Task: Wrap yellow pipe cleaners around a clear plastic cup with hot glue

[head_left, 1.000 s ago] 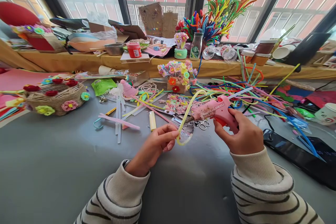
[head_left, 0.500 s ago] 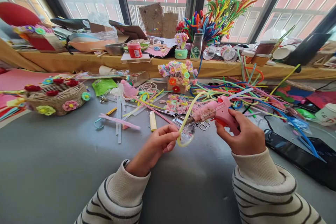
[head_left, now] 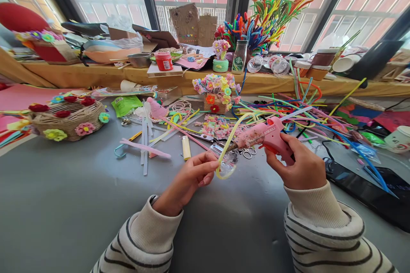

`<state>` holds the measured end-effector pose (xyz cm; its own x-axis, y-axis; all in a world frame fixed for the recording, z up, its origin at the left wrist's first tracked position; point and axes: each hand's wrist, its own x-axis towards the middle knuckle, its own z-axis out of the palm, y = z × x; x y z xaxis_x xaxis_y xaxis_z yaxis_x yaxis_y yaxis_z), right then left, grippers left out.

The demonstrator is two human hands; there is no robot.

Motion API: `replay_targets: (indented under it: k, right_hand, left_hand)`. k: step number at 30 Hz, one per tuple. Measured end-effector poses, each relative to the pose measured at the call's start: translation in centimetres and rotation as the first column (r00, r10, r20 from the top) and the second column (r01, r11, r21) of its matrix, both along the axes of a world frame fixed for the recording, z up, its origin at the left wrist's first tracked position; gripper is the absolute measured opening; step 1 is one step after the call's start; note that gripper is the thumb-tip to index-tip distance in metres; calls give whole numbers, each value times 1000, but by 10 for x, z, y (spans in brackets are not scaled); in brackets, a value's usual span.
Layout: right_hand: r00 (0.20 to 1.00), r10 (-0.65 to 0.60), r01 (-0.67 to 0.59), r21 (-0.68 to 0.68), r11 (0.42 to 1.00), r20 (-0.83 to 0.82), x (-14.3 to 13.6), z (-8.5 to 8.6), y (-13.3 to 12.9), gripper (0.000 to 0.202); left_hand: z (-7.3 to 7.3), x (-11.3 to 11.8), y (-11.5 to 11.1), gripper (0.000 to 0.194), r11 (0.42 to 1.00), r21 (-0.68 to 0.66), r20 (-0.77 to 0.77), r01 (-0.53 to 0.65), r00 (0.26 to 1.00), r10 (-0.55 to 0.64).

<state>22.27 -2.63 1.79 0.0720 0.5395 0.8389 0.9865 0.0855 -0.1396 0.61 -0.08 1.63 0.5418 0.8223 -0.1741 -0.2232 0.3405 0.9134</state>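
My left hand [head_left: 194, 177] pinches the lower end of a curved yellow pipe cleaner [head_left: 231, 136], held above the grey table. A clear round plastic piece [head_left: 229, 163] shows just behind the pipe cleaner; whether my fingers touch it I cannot tell. Wrapped around the handle of a pink hot glue gun [head_left: 278, 141] is my right hand [head_left: 303, 160]. The gun points left, its nozzle close to the pipe cleaner, with a clear glue stick [head_left: 296, 113] jutting from its back. Pinkish fluff clings to the gun's front.
Scissors [head_left: 249, 152] lie behind the gun. A lighter [head_left: 186, 148] and glue sticks [head_left: 145, 149] are left of centre, near a flower-trimmed woven basket [head_left: 68, 121]. Tangled pipe cleaners [head_left: 307, 121] spread at right, beside a black phone [head_left: 355, 185]. Behind runs a crowded ledge [head_left: 105, 72].
My right hand and the glue gun have shifted very slightly to the right. My left hand and the pipe cleaner are almost still.
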Motion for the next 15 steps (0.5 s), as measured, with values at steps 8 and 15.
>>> replay_targets:
  k: [8, 15]
  right_hand:
    - [999, -6, 5, 40, 999, 34, 2, 0, 2, 39]
    - [1000, -15, 14, 52, 999, 25, 3, -1, 2, 37]
  left_hand:
    - [-1, 0, 1, 17, 1000, 0, 11, 14, 1000, -14]
    - [-1, -1, 1, 16, 1000, -1, 6, 6, 1000, -6]
